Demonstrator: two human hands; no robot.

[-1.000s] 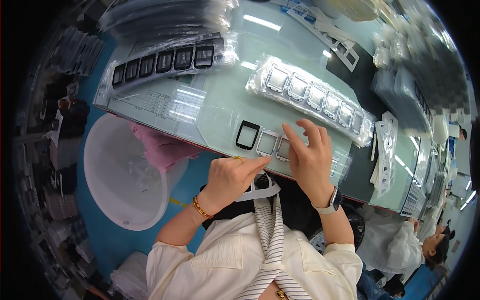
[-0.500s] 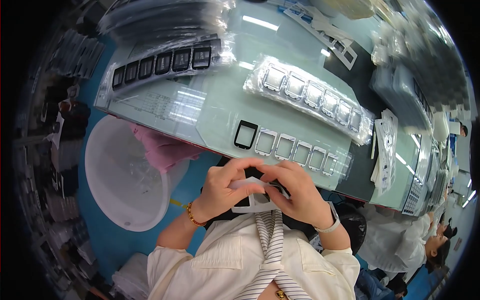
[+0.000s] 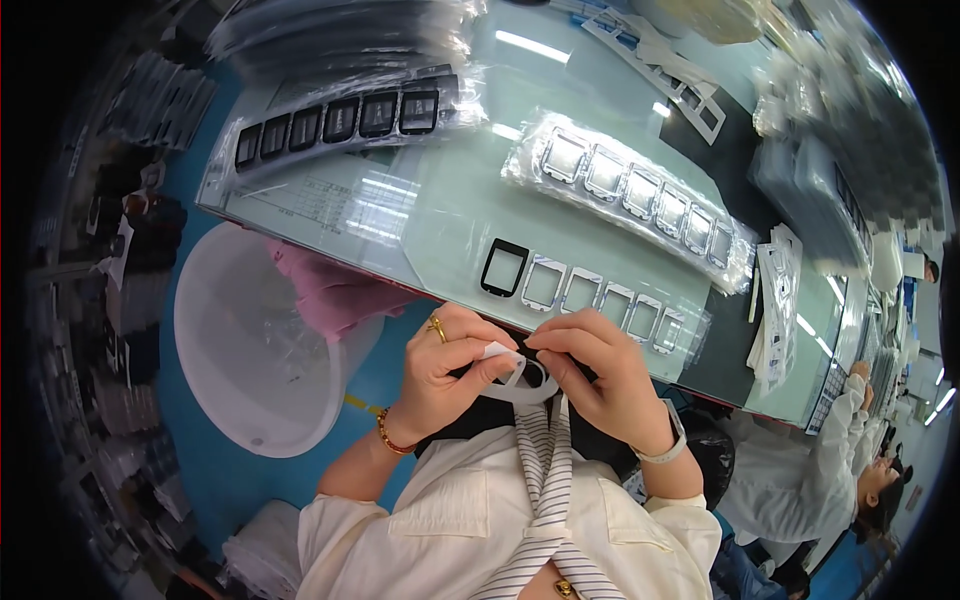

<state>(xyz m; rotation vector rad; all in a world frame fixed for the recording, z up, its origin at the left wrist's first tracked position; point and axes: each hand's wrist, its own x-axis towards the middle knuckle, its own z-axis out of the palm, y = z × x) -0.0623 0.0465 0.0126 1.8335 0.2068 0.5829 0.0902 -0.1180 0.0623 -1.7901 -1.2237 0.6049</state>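
Note:
Both hands meet in front of my chest, below the table's near edge. My left hand (image 3: 452, 368) pinches a thin white cut-out sheet (image 3: 522, 393) between thumb and fingers; the sheet bends in a loop toward the right. My right hand (image 3: 597, 378) is closed in a pinch beside the sheet's right end, with what lies between its fingertips too small to make out. Beyond the hands, a black rectangular frame (image 3: 487, 276) lies on the table at the left end of a row of several white-edged frames (image 3: 581, 291).
A clear packet of frames (image 3: 640, 195) lies farther back, and another holding black frames (image 3: 340, 118) at far left. White cut-out sheets (image 3: 775, 310) lie right. A white tub (image 3: 190, 340) and pink cloth (image 3: 335, 290) are left of the table. A co-worker (image 3: 800, 490) sits right.
The white sheet has turned and now bends in a loop. My left hand has rolled so its ring shows, and my right hand has shifted slightly right. The table things lie as before.

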